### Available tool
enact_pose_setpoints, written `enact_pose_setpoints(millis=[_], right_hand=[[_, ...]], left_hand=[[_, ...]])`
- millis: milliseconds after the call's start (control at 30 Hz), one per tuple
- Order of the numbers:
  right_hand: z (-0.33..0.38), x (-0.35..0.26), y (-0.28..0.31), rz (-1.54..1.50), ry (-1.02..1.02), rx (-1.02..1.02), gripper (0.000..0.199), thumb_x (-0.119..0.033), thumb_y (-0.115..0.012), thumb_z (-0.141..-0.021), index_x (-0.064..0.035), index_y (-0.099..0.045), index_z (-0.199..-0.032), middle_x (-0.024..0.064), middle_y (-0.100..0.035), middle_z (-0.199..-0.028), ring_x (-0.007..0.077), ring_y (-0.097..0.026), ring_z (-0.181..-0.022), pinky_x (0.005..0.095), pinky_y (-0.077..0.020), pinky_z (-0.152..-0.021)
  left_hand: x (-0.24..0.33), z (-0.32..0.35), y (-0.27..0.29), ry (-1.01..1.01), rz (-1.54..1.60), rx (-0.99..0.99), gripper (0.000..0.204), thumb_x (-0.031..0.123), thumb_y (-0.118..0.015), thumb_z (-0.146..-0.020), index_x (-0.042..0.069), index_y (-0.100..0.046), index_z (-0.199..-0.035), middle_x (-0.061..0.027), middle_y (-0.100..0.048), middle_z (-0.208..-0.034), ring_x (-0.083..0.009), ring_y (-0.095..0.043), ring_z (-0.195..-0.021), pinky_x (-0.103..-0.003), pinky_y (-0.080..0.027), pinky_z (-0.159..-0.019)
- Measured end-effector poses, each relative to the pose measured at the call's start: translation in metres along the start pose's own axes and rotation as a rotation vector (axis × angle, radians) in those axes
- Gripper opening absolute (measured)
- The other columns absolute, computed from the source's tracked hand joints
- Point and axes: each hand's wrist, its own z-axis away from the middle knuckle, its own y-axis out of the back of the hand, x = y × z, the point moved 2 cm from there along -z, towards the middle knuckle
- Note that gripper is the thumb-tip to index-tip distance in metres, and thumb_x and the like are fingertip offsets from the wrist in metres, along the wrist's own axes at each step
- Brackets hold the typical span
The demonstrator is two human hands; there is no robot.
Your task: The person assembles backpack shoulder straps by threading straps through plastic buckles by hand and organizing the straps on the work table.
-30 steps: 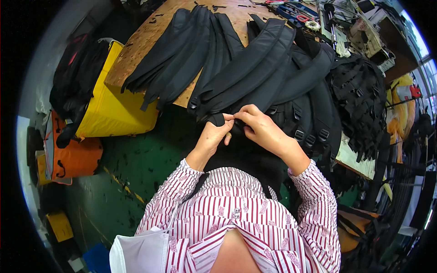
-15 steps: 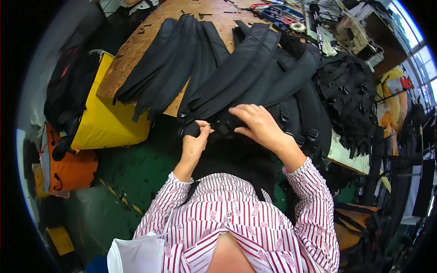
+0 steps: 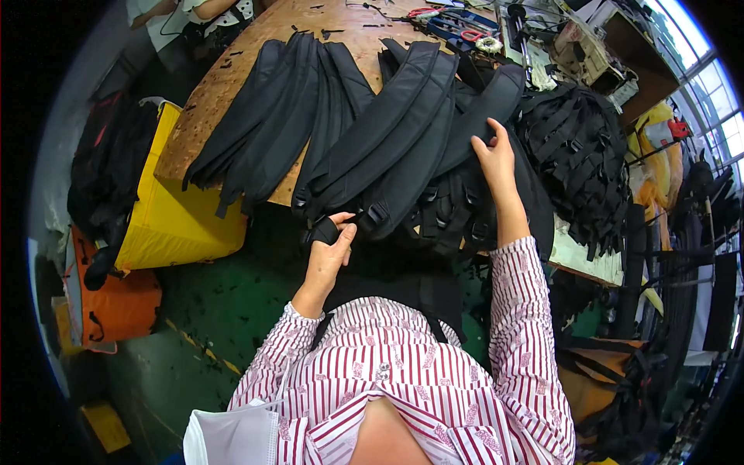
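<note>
Black padded shoulder straps (image 3: 380,124) lie fanned over the near edge of the wooden table, their plastic buckles (image 3: 377,212) hanging toward me. My left hand (image 3: 328,262) is closed on a small bunch of black webbing (image 3: 322,231) just below that edge. A thin tip sticks out past its thumb and forefinger, too small to make out. Over the right part of the straps hovers my right hand (image 3: 497,161), thumb and forefinger apart, nothing between them. A second group of black padded straps (image 3: 267,132) is spread to the left.
The wooden table (image 3: 232,77) carries dark scraps. Red-handled scissors (image 3: 471,36) and tools lie at its far right. A heap of black buckled straps (image 3: 573,155) stands at right. Left are a yellow bag (image 3: 178,209) and an orange bag (image 3: 120,306). Another person's arm (image 3: 213,8) shows far left.
My right hand has left the spot beside my left hand and moved up and right, its fingers spreading. My left hand keeps its grip. The buckled strap ends now hang in plain view.
</note>
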Motion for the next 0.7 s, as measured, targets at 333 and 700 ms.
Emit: enact_pose_setpoints(millis=[333,700], right_hand=[[-0.044,-0.076,0.044,-0.679,0.257,0.034,0.05,-0.008,-0.058,-0.08,0.0055,-0.047,-0.127,0.0149,-0.056,-0.116,0.0187,-0.057,-0.1,0.0267,-0.0452,-0.087],[-0.052,-0.01,0.02,0.446,0.329,-0.089,0.049,-0.017,-0.063,-0.078,-0.0077,-0.053,-0.125,0.0151,-0.054,-0.126,0.0306,-0.054,-0.113,0.04,-0.0435,-0.092]], left_hand=[[0.0,0.003,0.001,0.029,0.05,0.014,0.027,0.014,-0.057,-0.092,-0.002,-0.053,-0.113,-0.0007,-0.055,-0.078,-0.0031,-0.041,-0.048,-0.019,-0.032,-0.044],[0.008,0.003,-0.004,-0.018,-0.02,-0.012,0.025,0.017,-0.053,-0.094,0.0,-0.054,-0.113,-0.0026,-0.057,-0.085,-0.0029,-0.039,-0.049,-0.018,-0.032,-0.045]])
